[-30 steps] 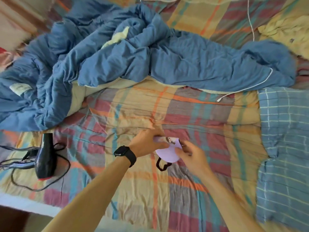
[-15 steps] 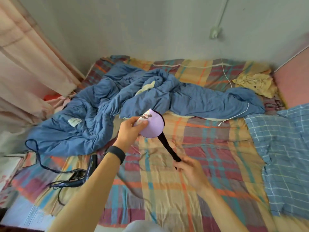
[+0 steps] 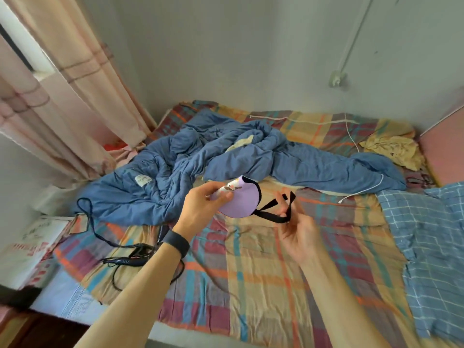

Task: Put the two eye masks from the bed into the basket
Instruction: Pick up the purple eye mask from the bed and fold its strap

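Observation:
A lilac eye mask [image 3: 241,202] with a small printed figure and a black strap [image 3: 276,212] hangs in the air above the bed. My left hand [image 3: 200,209], with a dark wristband, pinches the mask's left end. My right hand [image 3: 298,237] has the black strap looped around its raised fingers. No second eye mask and no basket are in view.
A crumpled blue duvet [image 3: 226,167] covers the far half of the plaid bedsheet [image 3: 263,272]. A hair dryer with black cord [image 3: 130,259] lies at the bed's left edge. A blue checked pillow [image 3: 431,237] is at the right, a yellow cloth [image 3: 394,149] far right, curtains [image 3: 75,101] left.
The mask was picked up off the sheet and lifted. My head has tilted up, so the wall now shows. My right hand has risen from the strap's lower end and hooked the strap.

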A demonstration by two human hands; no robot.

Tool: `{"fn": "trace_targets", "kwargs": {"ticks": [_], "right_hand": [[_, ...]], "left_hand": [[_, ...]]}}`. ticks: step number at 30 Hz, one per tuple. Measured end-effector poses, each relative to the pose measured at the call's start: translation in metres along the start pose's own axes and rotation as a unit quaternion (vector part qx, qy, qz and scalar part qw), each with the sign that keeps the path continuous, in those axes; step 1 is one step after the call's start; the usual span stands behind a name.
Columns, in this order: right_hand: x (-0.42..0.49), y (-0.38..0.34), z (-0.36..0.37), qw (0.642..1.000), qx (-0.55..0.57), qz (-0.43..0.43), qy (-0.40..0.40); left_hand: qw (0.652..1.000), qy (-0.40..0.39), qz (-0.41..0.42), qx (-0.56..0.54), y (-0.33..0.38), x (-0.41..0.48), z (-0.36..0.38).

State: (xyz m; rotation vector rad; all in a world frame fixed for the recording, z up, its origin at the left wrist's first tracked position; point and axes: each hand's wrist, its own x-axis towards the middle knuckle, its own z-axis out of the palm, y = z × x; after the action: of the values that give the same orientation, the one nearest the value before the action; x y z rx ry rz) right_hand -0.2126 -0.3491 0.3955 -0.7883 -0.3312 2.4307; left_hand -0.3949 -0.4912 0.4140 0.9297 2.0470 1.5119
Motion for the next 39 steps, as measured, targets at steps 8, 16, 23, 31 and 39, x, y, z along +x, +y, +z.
{"fn": "trace_targets", "kwargs": {"ticks": [8, 16, 23, 31, 39], "right_hand": [[-0.032, -0.001, 0.048, 0.814, -0.535, -0.145, -0.174], [-0.063, 0.017, 0.048, 0.76, -0.566, -0.102, -0.303], [-0.093, 0.056, 0.023, 0.776, -0.532, 0.07, -0.331], [-0.133, 0.111, 0.005, 0.862, -0.414, 0.086, -0.278], [-0.14, 0.179, 0.014, 0.832, -0.482, 0.062, -0.266]], "left_hand": [[0.973, -0.03, 0.041, 0.227, 0.051, -0.044, -0.017], [0.974, 0.087, 0.003, 0.208, 0.084, -0.11, -0.013], [0.976, 0.208, -0.067, -0.014, 0.076, -0.195, -0.006], [0.884, 0.381, -0.159, -0.219, 0.065, -0.256, -0.006], [0.861, 0.434, -0.208, -0.163, 0.045, -0.313, -0.042]]}}
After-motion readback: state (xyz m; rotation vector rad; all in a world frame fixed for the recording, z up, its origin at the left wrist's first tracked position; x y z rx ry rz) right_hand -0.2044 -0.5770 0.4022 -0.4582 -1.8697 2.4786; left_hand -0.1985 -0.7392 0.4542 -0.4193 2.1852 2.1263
